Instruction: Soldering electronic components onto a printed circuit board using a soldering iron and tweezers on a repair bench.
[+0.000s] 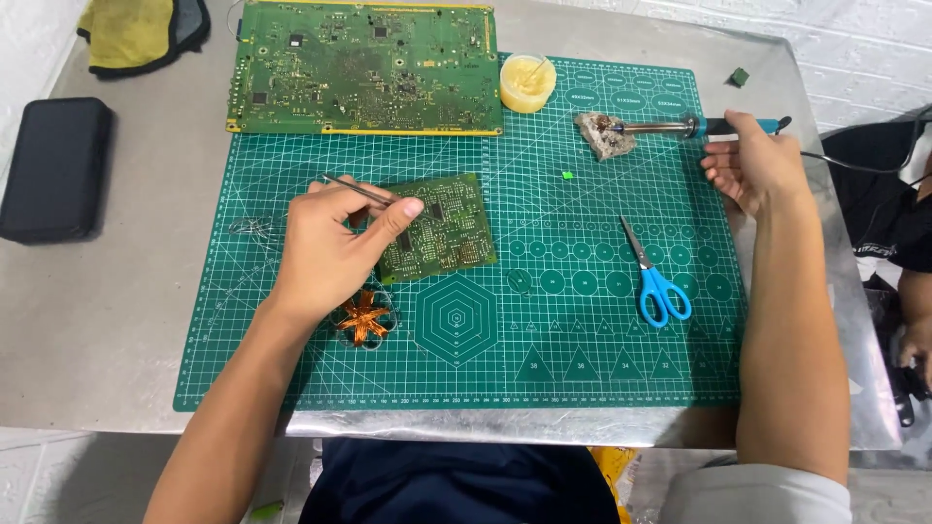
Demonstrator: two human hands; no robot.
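Observation:
My left hand (330, 247) grips thin metal tweezers (357, 189) over the left edge of a small green circuit board (442, 228) lying on the green cutting mat (582, 349). A copper wire coil (363, 318) rests just below that hand. My right hand (755, 160) rests at the mat's right edge, touching the blue handle of a soldering iron (680, 126). The iron's tip lies on a lumpy grey cleaning wad (604, 136). The right hand's fingers are loosely spread and do not close around the handle.
A large green circuit board (364, 68) lies at the back, beside a round yellow paste tub (527, 82). Blue-handled scissors (652, 277) lie on the mat's right. A black case (53, 167) and a yellow cloth (136, 29) sit left. Another person (898, 243) is at the right edge.

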